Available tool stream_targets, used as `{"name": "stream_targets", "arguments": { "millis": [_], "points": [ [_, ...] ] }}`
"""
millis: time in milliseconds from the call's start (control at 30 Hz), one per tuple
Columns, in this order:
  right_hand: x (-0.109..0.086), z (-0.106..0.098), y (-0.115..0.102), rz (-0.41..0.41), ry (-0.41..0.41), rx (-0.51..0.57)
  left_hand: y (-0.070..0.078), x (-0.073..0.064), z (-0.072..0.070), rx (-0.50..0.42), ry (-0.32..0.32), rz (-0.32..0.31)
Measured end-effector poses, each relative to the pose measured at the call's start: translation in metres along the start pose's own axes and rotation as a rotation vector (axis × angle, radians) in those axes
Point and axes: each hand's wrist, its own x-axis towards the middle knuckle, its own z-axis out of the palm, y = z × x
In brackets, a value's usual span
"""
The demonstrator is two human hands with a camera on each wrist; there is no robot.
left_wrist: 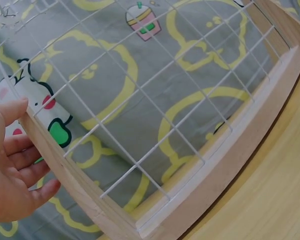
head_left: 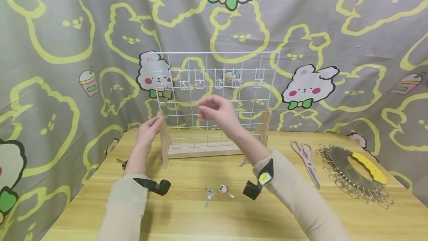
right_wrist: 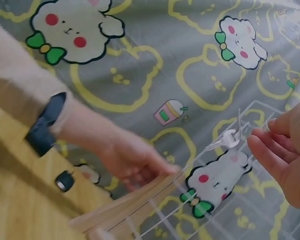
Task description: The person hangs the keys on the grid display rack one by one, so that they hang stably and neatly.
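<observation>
A white wire grid rack (head_left: 207,101) with small hooks stands in a wooden base. My left hand (head_left: 148,131) grips the top of its left wooden post (head_left: 164,137), thumb side at the tip; in the left wrist view the other fingers (left_wrist: 30,160) lie loosely behind the post. On the leftmost hook hangs a silver key (head_left: 166,92), also seen in the right wrist view (right_wrist: 231,138). My right hand (head_left: 219,114) is raised before the grid, to the right of that key, fingers loosely bent, with nothing visible in them.
Two silver keys (head_left: 209,196) (head_left: 226,191) lie on the table before the rack, another key (head_left: 245,161) near its right foot. A black-headed key (head_left: 123,164) lies left. Pink scissors (head_left: 307,163) and a yellow-handled plate (head_left: 369,167) edged with metal rings lie right.
</observation>
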Motion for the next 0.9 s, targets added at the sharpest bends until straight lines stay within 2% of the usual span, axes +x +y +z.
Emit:
{"name": "stream_targets", "arguments": {
  "millis": [133, 267, 533, 767, 900],
  "points": [
    [-0.019, -0.010, 0.018, 0.029, -0.031, -0.014, 0.000, 0.000, 0.000, -0.004, -0.002, 0.002],
    [-0.039, -0.016, 0.038, 0.069, -0.024, -0.020, 0.000, 0.000, -0.001, 0.000, -0.002, 0.002],
    [-0.073, -0.028, 0.078, 0.191, -0.026, -0.055, 0.000, 0.000, 0.000, -0.002, -0.010, 0.009],
    [-0.098, -0.028, 0.111, 0.276, -0.137, -0.097, -0.001, 0.001, 0.000, -0.014, -0.005, 0.017],
    [-0.108, -0.023, 0.123, 0.335, -0.202, -0.118, -0.002, 0.001, 0.000, -0.011, -0.009, 0.016]
  ]
}}
